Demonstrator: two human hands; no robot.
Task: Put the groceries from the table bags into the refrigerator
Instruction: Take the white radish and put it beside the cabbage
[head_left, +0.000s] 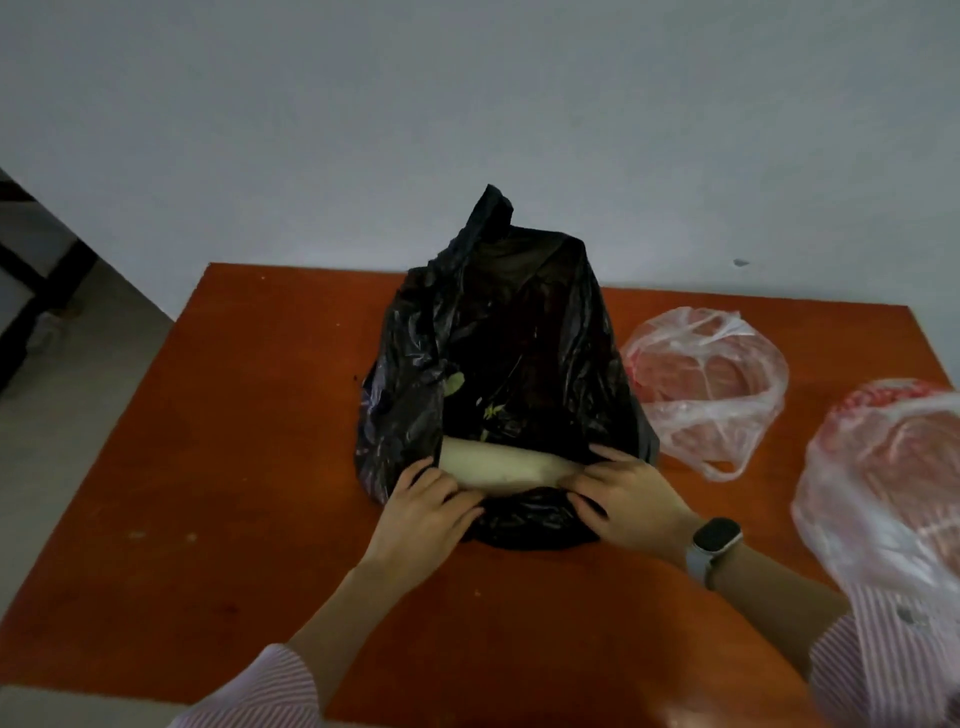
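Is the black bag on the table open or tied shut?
Open. Both hands, left hand and right hand, grip the black bag at its near rim; a pale item shows inside.

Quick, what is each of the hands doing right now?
Left hand: grips the black bag rim.
Right hand: grips the same rim.

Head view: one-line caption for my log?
Both hands, left hand and right hand, grip the black bag's near rim, exposing a pale long vegetable inside.
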